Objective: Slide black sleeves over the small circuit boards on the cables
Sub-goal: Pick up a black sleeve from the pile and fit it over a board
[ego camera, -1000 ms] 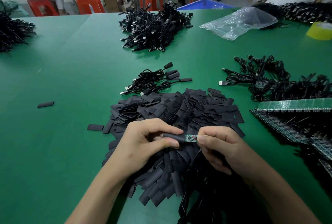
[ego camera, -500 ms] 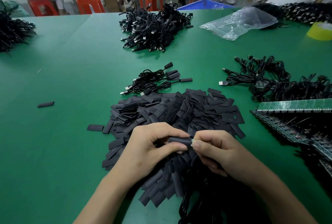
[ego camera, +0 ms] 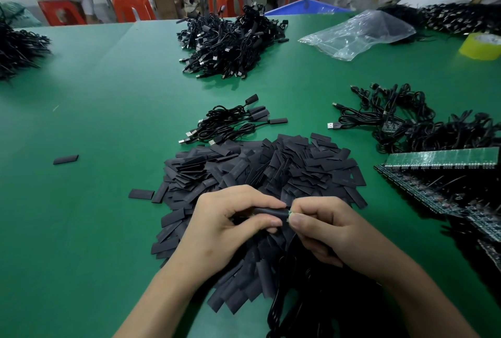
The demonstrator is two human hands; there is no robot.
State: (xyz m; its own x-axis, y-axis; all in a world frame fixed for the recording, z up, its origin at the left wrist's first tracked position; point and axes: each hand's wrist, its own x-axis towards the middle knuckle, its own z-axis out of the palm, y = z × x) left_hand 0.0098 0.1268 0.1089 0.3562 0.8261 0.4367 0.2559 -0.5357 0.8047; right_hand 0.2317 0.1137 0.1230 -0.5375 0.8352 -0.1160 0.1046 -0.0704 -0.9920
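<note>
My left hand (ego camera: 230, 223) pinches a black sleeve (ego camera: 269, 212) between thumb and fingers, just above a big pile of flat black sleeves (ego camera: 260, 175). My right hand (ego camera: 325, 232) pinches the end of a small green circuit board (ego camera: 289, 214), whose tip alone shows at the sleeve's right end. The board's black cable (ego camera: 276, 302) hangs down towards me under my right hand. A small bundle of sleeved cables (ego camera: 230, 123) lies beyond the pile.
A large heap of cables (ego camera: 230, 42) sits at the back middle, and more bare cables (ego camera: 393, 120) lie to the right. Green board panels (ego camera: 439, 160) are stacked at the right edge. A clear plastic bag (ego camera: 357, 34), a yellow tape roll (ego camera: 481, 46) and stray sleeves (ego camera: 66, 159) lie on the green table (ego camera: 95, 93).
The sleeve has slid to the right over the circuit board, which showed about half its length one second ago. Both hands have come together and stayed in place.
</note>
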